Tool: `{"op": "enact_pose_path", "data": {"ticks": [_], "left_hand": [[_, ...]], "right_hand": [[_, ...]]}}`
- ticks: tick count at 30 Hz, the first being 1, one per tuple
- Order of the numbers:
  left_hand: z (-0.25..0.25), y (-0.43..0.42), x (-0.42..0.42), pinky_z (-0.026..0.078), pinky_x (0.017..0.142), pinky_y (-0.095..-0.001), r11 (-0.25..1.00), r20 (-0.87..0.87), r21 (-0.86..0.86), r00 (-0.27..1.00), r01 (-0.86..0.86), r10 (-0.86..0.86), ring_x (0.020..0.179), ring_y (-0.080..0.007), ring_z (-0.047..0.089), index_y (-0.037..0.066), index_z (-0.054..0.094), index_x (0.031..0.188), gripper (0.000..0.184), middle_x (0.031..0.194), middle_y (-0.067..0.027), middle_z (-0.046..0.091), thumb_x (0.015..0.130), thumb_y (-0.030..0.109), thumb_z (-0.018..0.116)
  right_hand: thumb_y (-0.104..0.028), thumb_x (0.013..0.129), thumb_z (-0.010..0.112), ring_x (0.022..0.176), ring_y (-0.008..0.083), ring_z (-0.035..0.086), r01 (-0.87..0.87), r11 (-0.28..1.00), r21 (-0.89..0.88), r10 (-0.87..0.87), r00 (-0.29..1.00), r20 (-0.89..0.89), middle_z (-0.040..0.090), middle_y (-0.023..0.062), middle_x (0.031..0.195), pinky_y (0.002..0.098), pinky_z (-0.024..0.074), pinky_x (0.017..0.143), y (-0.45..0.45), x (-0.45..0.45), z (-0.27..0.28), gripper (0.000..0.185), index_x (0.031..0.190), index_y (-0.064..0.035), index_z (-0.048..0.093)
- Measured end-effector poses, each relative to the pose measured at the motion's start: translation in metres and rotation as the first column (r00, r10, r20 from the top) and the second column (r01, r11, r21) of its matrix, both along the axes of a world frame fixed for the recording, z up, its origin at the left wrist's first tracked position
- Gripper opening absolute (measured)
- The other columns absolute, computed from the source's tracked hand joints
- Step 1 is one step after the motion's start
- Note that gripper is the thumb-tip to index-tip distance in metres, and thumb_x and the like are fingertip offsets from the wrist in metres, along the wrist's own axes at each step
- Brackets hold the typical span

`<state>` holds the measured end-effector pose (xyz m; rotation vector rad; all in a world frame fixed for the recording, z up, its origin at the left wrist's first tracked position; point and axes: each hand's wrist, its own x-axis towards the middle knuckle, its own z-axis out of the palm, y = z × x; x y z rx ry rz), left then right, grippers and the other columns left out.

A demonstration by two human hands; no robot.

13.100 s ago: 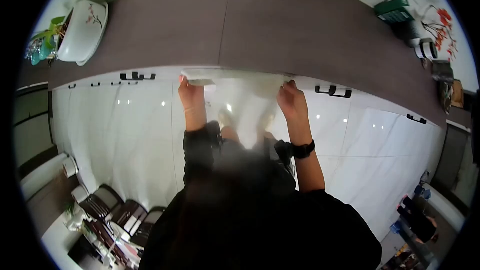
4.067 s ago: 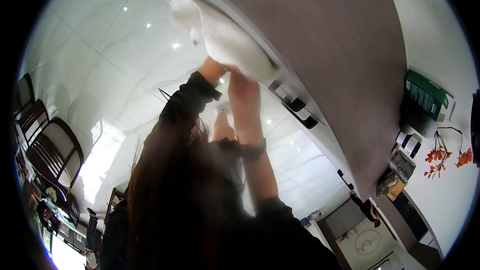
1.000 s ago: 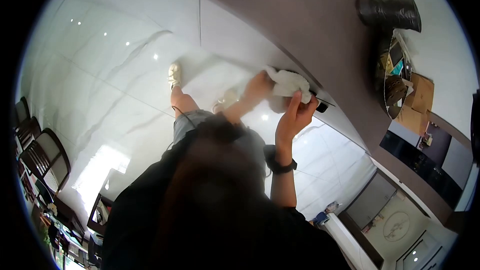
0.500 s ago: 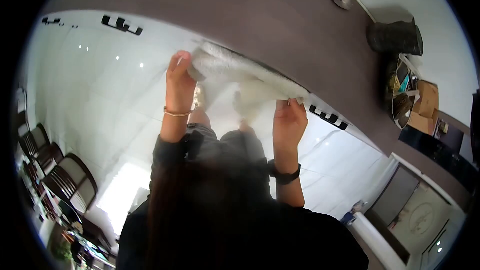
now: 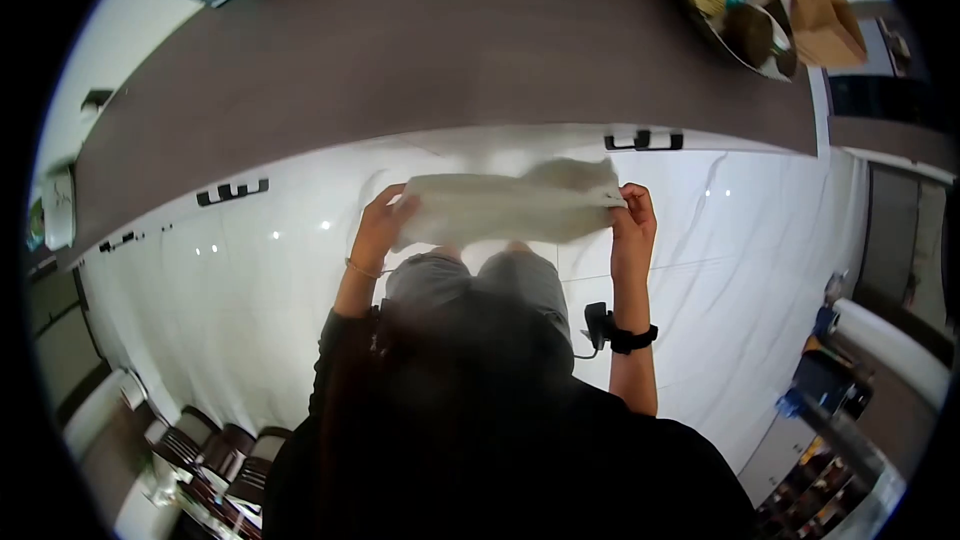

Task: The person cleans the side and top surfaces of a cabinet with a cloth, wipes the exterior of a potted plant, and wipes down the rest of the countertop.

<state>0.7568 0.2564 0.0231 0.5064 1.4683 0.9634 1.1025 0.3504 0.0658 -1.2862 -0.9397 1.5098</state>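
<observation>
An off-white cloth (image 5: 510, 206), looking like a small towel, is stretched crosswise between my hands over my lap. Its left end is gripped by my left hand (image 5: 378, 225), the fingers closed on the edge. At the opposite end, my right hand (image 5: 633, 220) pinches a corner between thumb and fingers. The cloth hangs in front of the brown-topped counter (image 5: 430, 70), apart from its front edge, and its upper right part is bunched and slightly blurred.
Black handles (image 5: 233, 192) and another black handle (image 5: 645, 141) stick out from the counter's white front. An oval basket (image 5: 735, 15) full of small items stands at the far right beside a brown paper bag (image 5: 815, 10). Chairs (image 5: 230, 455) stand behind me at lower left.
My view has turned to face the counter more squarely. The cloth, bunched along the counter edge before, is now spread flatter between my hands and lies farther from that edge.
</observation>
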Motion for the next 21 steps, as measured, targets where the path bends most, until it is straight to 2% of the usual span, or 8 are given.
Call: {"op": "enact_pose_path", "data": {"ticks": [4, 8, 9, 12, 15, 18, 19, 21], "left_hand": [[0.028, 0.010, 0.037, 0.049, 0.071, -0.0236, 0.997, -0.009, 0.052, 0.998, -0.064, 0.065, 0.087, -0.0117, 0.061, 0.002, 0.060, 0.118, 0.031, 0.101, -0.0082, 0.065, 0.092, 0.019, 0.061], [0.003, 0.005, 0.045, 0.049, 0.074, -0.0233, 0.970, 0.057, 0.078, 0.972, -0.232, 0.228, 0.088, -0.0110, 0.060, 0.004, 0.058, 0.124, 0.034, 0.110, -0.0095, 0.064, 0.093, 0.017, 0.059], [0.004, 0.006, 0.047, 0.048, 0.078, -0.0235, 0.981, 0.180, 0.038, 0.967, -0.190, 0.180, 0.089, -0.0108, 0.059, 0.005, 0.057, 0.127, 0.036, 0.108, -0.0072, 0.064, 0.093, 0.016, 0.058], [0.021, -0.008, 0.058, 0.047, 0.080, -0.0239, 0.992, -0.051, -0.129, 0.999, 0.011, -0.017, 0.090, -0.0112, 0.059, 0.004, 0.059, 0.124, 0.034, 0.106, -0.0055, 0.065, 0.092, 0.015, 0.058], [0.004, -0.025, 0.054, 0.048, 0.079, -0.0242, 0.998, -0.256, 0.059, 0.967, 0.035, -0.019, 0.089, -0.0110, 0.059, 0.002, 0.060, 0.122, 0.031, 0.103, -0.0066, 0.066, 0.092, 0.013, 0.057], [0.013, -0.030, 0.050, 0.048, 0.078, -0.0229, 0.991, -0.300, 0.133, 0.954, 0.014, 0.027, 0.090, -0.0108, 0.060, 0.002, 0.062, 0.119, 0.032, 0.104, -0.0069, 0.066, 0.089, 0.011, 0.061], [0.020, -0.029, 0.050, 0.048, 0.079, -0.0226, 0.988, -0.299, 0.150, 0.954, 0.020, 0.026, 0.090, -0.0109, 0.060, 0.001, 0.062, 0.118, 0.032, 0.104, -0.0066, 0.065, 0.088, 0.011, 0.063], [0.040, -0.026, 0.051, 0.049, 0.080, -0.0221, 0.987, -0.340, 0.141, 0.940, 0.077, -0.024, 0.089, -0.0100, 0.060, 0.003, 0.063, 0.118, 0.038, 0.099, -0.0064, 0.066, 0.081, 0.007, 0.070]], "right_hand": [[0.003, 0.083, 0.051, 0.090, 0.0135, 0.059, 0.033, 0.969, -0.246, -0.080, 0.980, -0.183, 0.061, 0.0078, 0.101, 0.0225, 0.0444, 0.080, -0.004, 0.039, 0.007, 0.034, 0.117, -0.0043, 0.052], [-0.005, 0.091, 0.056, 0.094, 0.0162, 0.061, -0.159, 0.899, -0.407, 0.041, 0.958, -0.284, 0.063, 0.0119, 0.102, 0.0258, 0.0486, 0.085, 0.000, 0.074, -0.012, 0.036, 0.126, -0.0021, 0.049], [-0.008, 0.093, 0.056, 0.098, 0.0167, 0.061, -0.231, 0.892, -0.389, 0.081, 0.928, -0.363, 0.062, 0.0116, 0.107, 0.0270, 0.0490, 0.088, 0.001, 0.080, -0.012, 0.034, 0.126, -0.0021, 0.052], [-0.003, 0.089, 0.057, 0.095, 0.0153, 0.060, -0.177, 0.868, -0.463, -0.031, 0.913, -0.407, 0.062, 0.0089, 0.105, 0.0257, 0.0485, 0.083, 0.001, 0.085, -0.014, 0.038, 0.127, -0.0018, 0.053], [0.000, 0.083, 0.063, 0.099, 0.0189, 0.061, -0.296, 0.934, -0.199, 0.190, 0.885, -0.425, 0.061, 0.0089, 0.114, 0.0277, 0.0481, 0.089, 0.004, 0.089, -0.006, 0.051, 0.132, -0.0035, 0.050], [0.003, 0.076, 0.068, 0.102, 0.0177, 0.059, -0.421, 0.898, -0.129, 0.410, 0.907, -0.099, 0.061, 0.0083, 0.114, 0.0278, 0.0469, 0.091, 0.008, 0.101, -0.007, 0.067, 0.138, -0.0043, 0.045], [0.002, 0.073, 0.070, 0.102, 0.0193, 0.059, -0.394, 0.905, -0.161, 0.406, 0.913, 0.049, 0.061, 0.0076, 0.114, 0.0277, 0.0461, 0.091, 0.008, 0.103, -0.012, 0.058, 0.129, -0.0048, 0.055], [-0.001, 0.074, 0.070, 0.100, 0.0263, 0.059, -0.444, 0.882, -0.155, 0.457, 0.728, 0.511, 0.061, 0.0109, 0.116, 0.0318, 0.0473, 0.087, 0.009, 0.104, -0.014, 0.042, 0.115, -0.0021, 0.062]]}}
